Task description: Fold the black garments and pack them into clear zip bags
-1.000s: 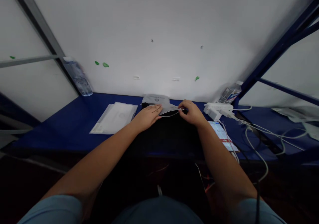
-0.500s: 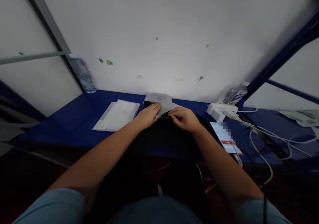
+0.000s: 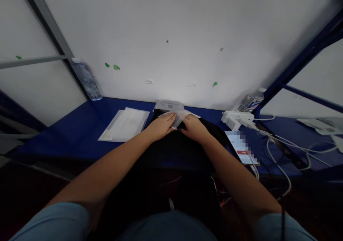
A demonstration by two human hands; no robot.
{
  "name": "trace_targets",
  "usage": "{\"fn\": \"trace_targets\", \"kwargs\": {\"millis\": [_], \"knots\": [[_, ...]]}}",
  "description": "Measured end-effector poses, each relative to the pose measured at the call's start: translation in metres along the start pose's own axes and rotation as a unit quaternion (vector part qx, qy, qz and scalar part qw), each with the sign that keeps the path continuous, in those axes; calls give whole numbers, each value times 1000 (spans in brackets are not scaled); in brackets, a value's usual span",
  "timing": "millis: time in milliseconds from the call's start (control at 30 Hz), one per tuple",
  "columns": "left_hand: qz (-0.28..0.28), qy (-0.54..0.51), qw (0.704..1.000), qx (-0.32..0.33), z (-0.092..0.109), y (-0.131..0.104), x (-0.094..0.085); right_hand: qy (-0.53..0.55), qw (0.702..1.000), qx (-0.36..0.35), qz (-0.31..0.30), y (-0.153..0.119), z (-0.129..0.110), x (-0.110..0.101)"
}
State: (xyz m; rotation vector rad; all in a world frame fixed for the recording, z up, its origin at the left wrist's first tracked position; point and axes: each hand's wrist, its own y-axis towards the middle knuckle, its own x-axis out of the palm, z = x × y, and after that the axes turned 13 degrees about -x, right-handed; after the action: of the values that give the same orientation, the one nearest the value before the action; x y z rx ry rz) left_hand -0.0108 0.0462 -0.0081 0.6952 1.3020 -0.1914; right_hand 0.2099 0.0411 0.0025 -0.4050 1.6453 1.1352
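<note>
A pale translucent bag (image 3: 180, 117) lies over black cloth (image 3: 174, 151) at the middle of the desk. My left hand (image 3: 162, 126) holds the bag's left part, its fingers resting on top and its thumb at the near edge. The fingers of my right hand (image 3: 193, 127) are inside the bag's opening, hidden from the knuckles on under the thin sheet. Just behind lies another pale bag with a round grey mark (image 3: 169, 105). To the left, flat white packets (image 3: 125, 124) are stacked on the blue desk (image 3: 72, 126).
A clear bottle (image 3: 87, 80) stands at the back left, another bottle (image 3: 252, 101) at the back right. Near my right forearm are a white power strip (image 3: 238, 118) with plugs, a lit phone (image 3: 239, 146) and white cables (image 3: 276, 162). The wall (image 3: 160, 26) rises behind.
My right hand has gone from pinching the bag's near edge to having its fingers inside the opening. The bag's right side now spreads over those fingers.
</note>
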Motion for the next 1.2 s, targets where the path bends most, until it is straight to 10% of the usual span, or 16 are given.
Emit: {"fn": "trace_targets", "kwargs": {"millis": [333, 667, 1200], "knots": [[-8, 17, 1000, 6, 3, -1, -5, -49, 996, 36, -62, 8, -4, 0], [49, -20, 997, -56, -16, -9, -23, 95, 986, -103, 90, -6, 11, -23], [41, 38, 994, -94, -54, -11, -18, 185, 970, -117, 101, -5, 20, -18]]}}
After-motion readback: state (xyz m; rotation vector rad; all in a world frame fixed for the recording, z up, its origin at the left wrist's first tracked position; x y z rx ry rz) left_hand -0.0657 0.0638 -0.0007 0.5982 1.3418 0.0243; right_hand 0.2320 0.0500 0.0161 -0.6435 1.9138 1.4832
